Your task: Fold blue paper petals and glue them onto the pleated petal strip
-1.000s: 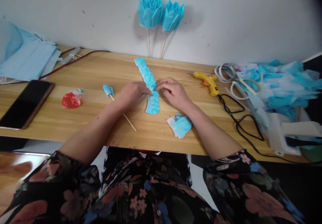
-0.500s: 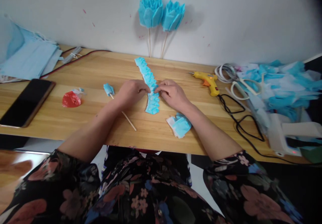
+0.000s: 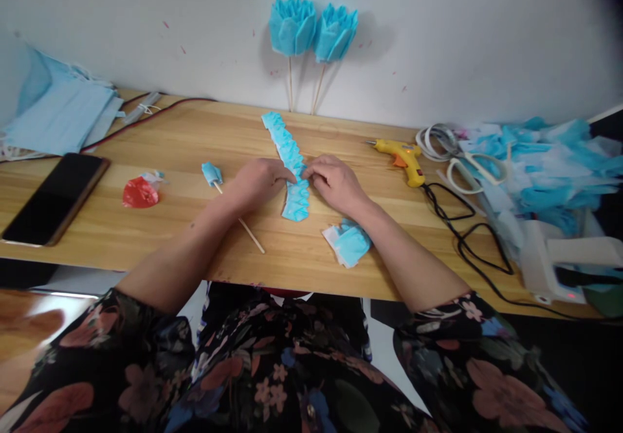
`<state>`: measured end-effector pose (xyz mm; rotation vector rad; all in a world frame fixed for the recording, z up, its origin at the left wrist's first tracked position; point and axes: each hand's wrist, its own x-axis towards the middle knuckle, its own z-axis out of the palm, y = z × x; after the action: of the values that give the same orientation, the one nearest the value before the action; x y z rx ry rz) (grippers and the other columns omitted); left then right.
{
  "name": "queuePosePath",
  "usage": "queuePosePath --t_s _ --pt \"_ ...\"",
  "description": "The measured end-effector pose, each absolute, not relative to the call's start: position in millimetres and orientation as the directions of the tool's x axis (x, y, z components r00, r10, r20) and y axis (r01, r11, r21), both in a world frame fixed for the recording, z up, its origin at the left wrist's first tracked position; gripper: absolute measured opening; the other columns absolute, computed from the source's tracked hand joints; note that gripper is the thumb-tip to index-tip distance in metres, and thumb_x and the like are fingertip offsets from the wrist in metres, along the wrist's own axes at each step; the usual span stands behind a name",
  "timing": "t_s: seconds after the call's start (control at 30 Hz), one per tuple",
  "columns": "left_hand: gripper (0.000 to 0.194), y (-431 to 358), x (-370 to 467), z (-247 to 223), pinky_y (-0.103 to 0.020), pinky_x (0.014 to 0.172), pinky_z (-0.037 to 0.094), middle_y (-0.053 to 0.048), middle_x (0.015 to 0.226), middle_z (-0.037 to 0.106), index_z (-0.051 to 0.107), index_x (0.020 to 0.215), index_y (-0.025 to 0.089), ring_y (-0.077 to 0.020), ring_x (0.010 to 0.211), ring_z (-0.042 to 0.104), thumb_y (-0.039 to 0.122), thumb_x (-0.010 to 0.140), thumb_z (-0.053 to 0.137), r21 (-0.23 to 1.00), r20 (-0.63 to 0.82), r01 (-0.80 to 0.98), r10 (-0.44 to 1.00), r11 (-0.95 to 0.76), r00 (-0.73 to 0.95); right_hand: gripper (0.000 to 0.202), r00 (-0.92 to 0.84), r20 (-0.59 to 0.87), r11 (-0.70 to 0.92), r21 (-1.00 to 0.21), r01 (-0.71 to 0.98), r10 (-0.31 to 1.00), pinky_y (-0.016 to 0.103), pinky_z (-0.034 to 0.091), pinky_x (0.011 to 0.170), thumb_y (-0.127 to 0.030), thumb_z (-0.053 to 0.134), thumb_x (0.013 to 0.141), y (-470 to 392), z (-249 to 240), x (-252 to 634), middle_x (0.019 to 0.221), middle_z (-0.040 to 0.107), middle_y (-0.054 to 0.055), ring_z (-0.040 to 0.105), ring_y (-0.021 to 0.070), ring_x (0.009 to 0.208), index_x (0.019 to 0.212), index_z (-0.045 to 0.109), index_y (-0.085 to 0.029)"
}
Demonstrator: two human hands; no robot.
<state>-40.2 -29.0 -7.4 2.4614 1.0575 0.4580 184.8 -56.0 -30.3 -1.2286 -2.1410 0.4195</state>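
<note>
A pleated strip of blue fabric [image 3: 296,200] lies lengthwise on the wooden table between my hands. My left hand [image 3: 263,183] presses its fingertips on the strip's left side, near the middle. From the other side, my right hand [image 3: 333,180] pinches the ruffled right edge. Left of my left forearm, a thin wooden stick [image 3: 252,235] with a small blue fabric bud [image 3: 211,173] on its tip passes beneath the wrist. Close to my right forearm sits a small pile of blue and white fabric pieces [image 3: 348,243].
Two blue fabric flowers [image 3: 293,27] on sticks lean against the wall. On the right are a yellow glue gun [image 3: 399,155], scissors [image 3: 474,172], tape rolls [image 3: 433,141] and heaped blue scraps [image 3: 549,167]. A phone [image 3: 54,199], red wrapper [image 3: 140,193] and face masks [image 3: 63,111] lie left.
My left fingertips have shifted slightly right and down along the strip. My right hand stays almost where it was, still at the ruffled edge.
</note>
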Motion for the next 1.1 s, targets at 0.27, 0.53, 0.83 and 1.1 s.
queuePosePath --t_s 0.27,0.53,0.83,1.1 --pt "0.035 -26 -42 -13 -0.032 0.093 0.056 -0.003 0.105 0.082 0.082 0.1 0.023 -0.0199 0.098 0.075 0.014 0.088 0.05 0.59 0.155 0.579 0.783 -0.562 0.602 0.025 -0.331 0.379 0.498 -0.554 0.667 0.865 0.038 0.049 0.087 -0.005 0.046 0.081 -54 -32 187 0.091 0.073 0.006 0.065 0.0231 0.09 0.081 0.064 -0.023" --pt "0.031 -26 -42 -10 -0.031 0.09 0.054 -0.003 0.103 0.081 0.081 0.098 0.021 -0.0192 0.094 0.073 0.016 0.088 0.052 0.657 0.135 0.57 0.82 -0.494 0.556 0.025 -0.341 0.375 0.504 -0.563 0.655 0.862 0.038 0.048 0.088 -0.004 0.046 0.08 -54 -31 187 0.091 0.073 0.006 0.065 0.0234 0.091 0.08 0.063 -0.022" --pt "0.018 -27 -42 -8 -0.024 0.06 0.038 0.002 0.067 0.064 0.072 0.096 0.019 -0.0122 0.061 0.052 0.024 0.087 0.057 0.649 0.148 0.583 0.833 -0.489 0.534 0.025 -0.329 0.357 0.483 -0.577 0.659 0.875 0.037 0.048 0.088 -0.005 0.046 0.081 -54 -31 187 0.091 0.073 0.005 0.064 0.0228 0.09 0.08 0.063 -0.023" --pt "0.02 -29 -40 -1 -0.029 0.064 0.036 0.0 0.07 0.064 0.069 0.086 0.018 -0.0149 0.065 0.053 0.035 0.088 0.059 0.618 0.059 0.655 0.856 -0.435 0.513 0.025 -0.327 0.348 0.476 -0.59 0.652 0.879 0.034 0.047 0.09 -0.006 0.044 0.082 -54 -30 186 0.092 0.073 0.006 0.064 0.0211 0.092 0.082 0.064 -0.02"
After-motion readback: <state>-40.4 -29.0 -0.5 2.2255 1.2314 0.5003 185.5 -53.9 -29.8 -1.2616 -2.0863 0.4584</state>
